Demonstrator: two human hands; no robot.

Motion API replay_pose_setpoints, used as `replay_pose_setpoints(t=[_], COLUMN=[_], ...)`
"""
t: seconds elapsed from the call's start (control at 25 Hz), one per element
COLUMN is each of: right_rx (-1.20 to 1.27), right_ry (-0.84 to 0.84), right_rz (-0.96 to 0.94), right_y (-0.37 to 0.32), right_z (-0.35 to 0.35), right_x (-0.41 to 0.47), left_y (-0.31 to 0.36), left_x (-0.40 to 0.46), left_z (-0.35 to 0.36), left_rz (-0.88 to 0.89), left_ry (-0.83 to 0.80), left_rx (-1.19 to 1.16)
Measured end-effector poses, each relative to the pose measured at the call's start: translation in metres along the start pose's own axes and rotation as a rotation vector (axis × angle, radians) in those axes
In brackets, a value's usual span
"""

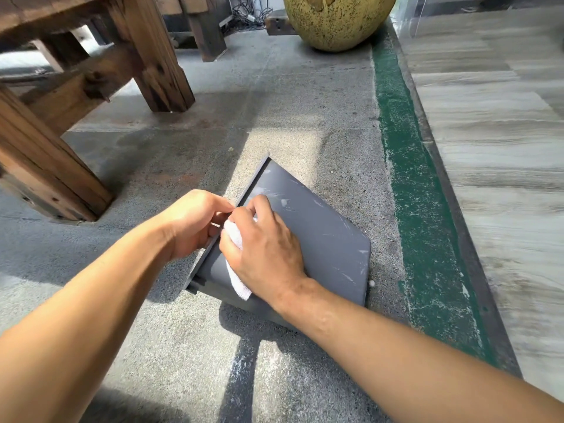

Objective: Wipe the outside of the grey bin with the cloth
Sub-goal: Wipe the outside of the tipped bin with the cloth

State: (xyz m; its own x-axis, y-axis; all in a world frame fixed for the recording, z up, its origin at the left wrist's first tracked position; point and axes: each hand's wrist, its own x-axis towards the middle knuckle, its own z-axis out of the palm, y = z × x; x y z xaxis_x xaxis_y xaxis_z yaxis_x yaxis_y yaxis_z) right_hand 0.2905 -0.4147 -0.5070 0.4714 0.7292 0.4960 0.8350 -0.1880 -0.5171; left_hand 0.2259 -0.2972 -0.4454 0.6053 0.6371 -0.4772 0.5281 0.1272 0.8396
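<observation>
Head view, close, apparently steeply downward.

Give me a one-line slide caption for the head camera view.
Right hand presses a white cloth on a scuffed grey plastic bin lying on concrete, left hand gripping its rim.

Both forearms are bare, with no sleeves, the left hand (195, 222) and right hand (268, 248) ungloved.

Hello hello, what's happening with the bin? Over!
Right hand pressing white cloth on grey bin. Left hand gripping its rim. Bin lying on its side. Nothing in the way.
</observation>
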Motion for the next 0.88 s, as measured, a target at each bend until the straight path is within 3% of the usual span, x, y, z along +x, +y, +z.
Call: replay_pose_setpoints(t=[0.36,0.52,0.72,0.88], right_rx=[-0.079,-0.149,-0.175,-0.062], right_ry=[-0.003,-0.042,-0.132,-0.002], right_rz=[0.118,0.287,0.656,0.746], right_y=[0.061,0.119,0.164,0.163], right_z=[-0.016,-0.037,-0.059,-0.069], right_x=[-0.051,-0.105,-0.153,-0.131], left_y=[0.0,-0.003,0.006,0.01], left_x=[0.006,0.008,0.005,0.002], left_z=[0.005,0.0,0.01,0.015], left_rz=[-0.012,-0.062,-0.097,-0.052], left_ry=[-0.008,-0.017,-0.036,0.001], left_rx=[0.023,-0.02,0.015,0.066])
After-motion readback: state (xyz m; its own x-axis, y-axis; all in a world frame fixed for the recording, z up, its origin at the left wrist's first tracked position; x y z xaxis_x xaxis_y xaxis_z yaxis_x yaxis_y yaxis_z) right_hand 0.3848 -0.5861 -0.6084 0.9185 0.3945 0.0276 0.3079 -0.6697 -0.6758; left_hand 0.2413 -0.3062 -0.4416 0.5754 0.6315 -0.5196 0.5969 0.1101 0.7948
